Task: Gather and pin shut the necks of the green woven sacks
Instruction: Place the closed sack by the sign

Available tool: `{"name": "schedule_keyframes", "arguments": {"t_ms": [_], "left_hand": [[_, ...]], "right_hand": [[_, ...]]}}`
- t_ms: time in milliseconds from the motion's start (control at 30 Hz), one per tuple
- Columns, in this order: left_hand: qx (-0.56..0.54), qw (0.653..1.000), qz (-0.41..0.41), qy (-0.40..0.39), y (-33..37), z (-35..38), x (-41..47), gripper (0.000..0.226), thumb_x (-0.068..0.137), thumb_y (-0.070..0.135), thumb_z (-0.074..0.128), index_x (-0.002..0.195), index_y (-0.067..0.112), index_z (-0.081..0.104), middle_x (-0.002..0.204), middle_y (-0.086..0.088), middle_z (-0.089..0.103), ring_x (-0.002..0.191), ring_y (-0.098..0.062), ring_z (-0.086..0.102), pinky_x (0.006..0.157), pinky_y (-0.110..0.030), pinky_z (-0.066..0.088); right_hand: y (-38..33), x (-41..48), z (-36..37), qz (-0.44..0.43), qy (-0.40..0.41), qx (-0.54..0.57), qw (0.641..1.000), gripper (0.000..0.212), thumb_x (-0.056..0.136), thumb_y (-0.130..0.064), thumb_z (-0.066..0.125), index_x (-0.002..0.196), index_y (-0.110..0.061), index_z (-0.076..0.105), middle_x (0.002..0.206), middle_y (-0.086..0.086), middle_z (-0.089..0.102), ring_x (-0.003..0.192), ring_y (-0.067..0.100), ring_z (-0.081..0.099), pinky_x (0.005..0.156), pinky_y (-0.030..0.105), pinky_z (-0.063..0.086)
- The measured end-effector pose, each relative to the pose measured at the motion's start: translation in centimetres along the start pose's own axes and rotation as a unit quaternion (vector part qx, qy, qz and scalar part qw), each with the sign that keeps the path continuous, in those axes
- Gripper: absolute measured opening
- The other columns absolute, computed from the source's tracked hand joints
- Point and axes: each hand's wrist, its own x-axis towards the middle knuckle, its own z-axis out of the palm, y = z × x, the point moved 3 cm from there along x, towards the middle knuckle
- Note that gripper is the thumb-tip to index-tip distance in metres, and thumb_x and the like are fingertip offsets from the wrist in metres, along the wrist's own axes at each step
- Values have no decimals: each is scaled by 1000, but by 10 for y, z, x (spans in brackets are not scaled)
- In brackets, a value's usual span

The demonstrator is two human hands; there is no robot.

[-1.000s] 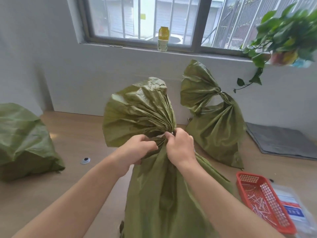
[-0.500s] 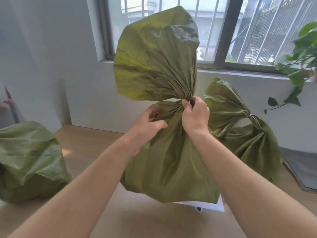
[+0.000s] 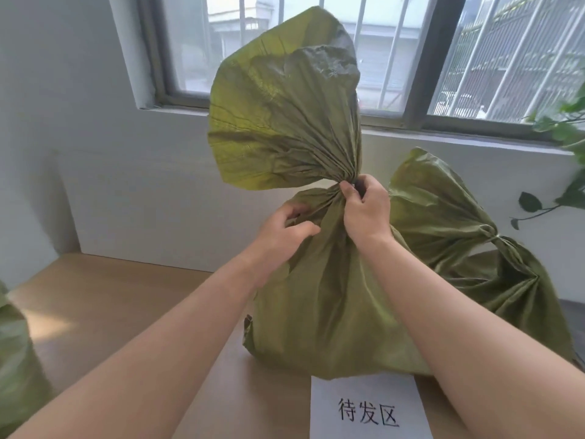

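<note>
- We count three sacks: near sack (image 3: 316, 299), back sack (image 3: 459, 245), left sack (image 3: 12, 359).
- Our right hand (image 3: 365, 207) pinches the near sack's neck (image 3: 335, 193); our left hand (image 3: 283, 228) grips cloth just below.
- One paper (image 3: 367, 410).

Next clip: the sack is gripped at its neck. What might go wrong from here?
1. Only the right hand pinches the gathered neck of the sack, and no pin shows there; a slack grip might let the pleats spread.
2. The left hand holds loose fabric lower down, so the tall fanned top may tip the sack sideways.
3. Its base sits at the edge of the sheet and may cover it.
</note>
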Motion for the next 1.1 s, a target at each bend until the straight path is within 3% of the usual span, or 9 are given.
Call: {"name": "schedule_keyframes", "arguments": {"t_ms": [133,367,433,500,567,667,767,933,1100], "left_hand": [[-7,1000,0,0,-31,10,39,55,75,33,73,129,30,66,120,5,72,108,-12,69,94,-31,56],[57,998,-19,-32,-79,29,72,63,71,43,71,133,38,62,145,9,55,129,-12,56,114,-42,46],[53,998,-15,-37,-82,34,77,63,75,42,71,137,36,61,145,10,56,131,-12,56,115,-42,45],[58,998,-13,-35,-83,38,79,65,81,40,70,145,33,57,149,9,54,136,-13,52,118,-44,42],[58,998,-6,-19,-81,41,79,67,82,43,67,147,35,55,156,6,45,144,-13,43,123,-44,35],[39,999,4,8,-76,42,76,68,83,44,63,150,33,53,166,2,32,155,-11,24,129,-43,20],[13,1000,4,26,-70,40,67,60,92,39,59,151,31,51,166,3,34,156,-8,19,130,-42,13],[4,1000,-3,23,-49,34,43,66,88,45,50,153,32,49,163,6,39,154,-10,26,129,-45,18],[-32,999,4,29,-23,22,9,50,105,31,47,154,25,48,156,8,47,141,-3,40,115,-24,24]], "right_hand": [[40,14,8,-8,27,16,999,14,103,-20,61,90,-17,58,82,-7,56,80,15,51,77,28,42],[118,16,17,21,15,-32,999,15,104,-22,58,92,-14,55,92,8,61,84,22,54,77,33,42],[123,24,17,32,9,-44,998,13,105,-23,57,101,-11,61,103,8,65,95,24,59,88,38,48],[123,30,15,46,-5,-63,997,26,105,-26,58,122,-8,64,119,10,66,113,26,61,103,41,48],[118,32,12,51,-13,-86,995,45,104,-27,61,143,-5,55,137,13,62,130,27,55,115,41,41],[107,27,6,32,-27,-117,992,56,103,-26,62,152,-4,46,150,14,53,142,29,45,121,36,32],[93,17,1,17,-28,-120,992,61,103,-33,63,154,-6,43,154,12,49,146,27,40,121,34,28],[62,-6,-3,21,-27,-86,996,57,105,-38,57,152,-9,47,155,9,49,146,24,41,121,34,28],[25,-41,-4,20,-52,-37,998,51,106,-36,55,150,-10,50,151,6,51,143,19,44,122,35,32]]}}
